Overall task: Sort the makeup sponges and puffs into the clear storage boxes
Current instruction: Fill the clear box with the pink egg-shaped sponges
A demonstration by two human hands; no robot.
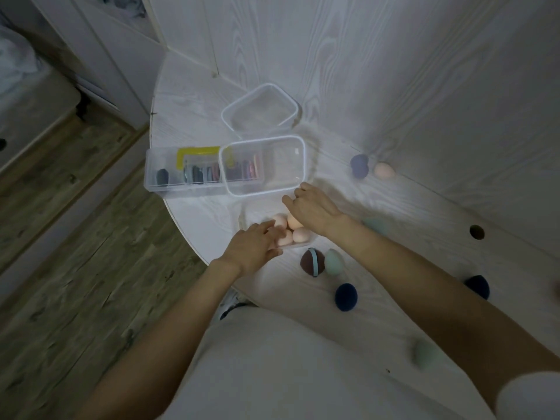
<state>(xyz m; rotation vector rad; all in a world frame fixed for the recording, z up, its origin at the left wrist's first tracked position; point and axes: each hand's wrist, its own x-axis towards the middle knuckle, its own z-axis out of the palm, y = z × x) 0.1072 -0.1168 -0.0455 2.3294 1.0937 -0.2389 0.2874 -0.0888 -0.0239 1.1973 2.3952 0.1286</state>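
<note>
Head view shows the sorting partly done: several peach sponges (286, 228) sit in a small clear box (291, 246) at the counter (194, 116) edge, and flat puffs (209, 172) fill the long divided box (151, 174). Left hand (251, 247) rests with straight fingers on the peach sponges; right hand (312, 207) curls over the box's far rim, its grip unclear. Loose navy (346, 297), green (334, 261), brown (312, 262) and far sponges (372, 168) remain, and the back box (291, 100) looks empty

Home bedroom, bedding (15, 65), wood floor (75, 237), wardrobe (100, 40)
</note>
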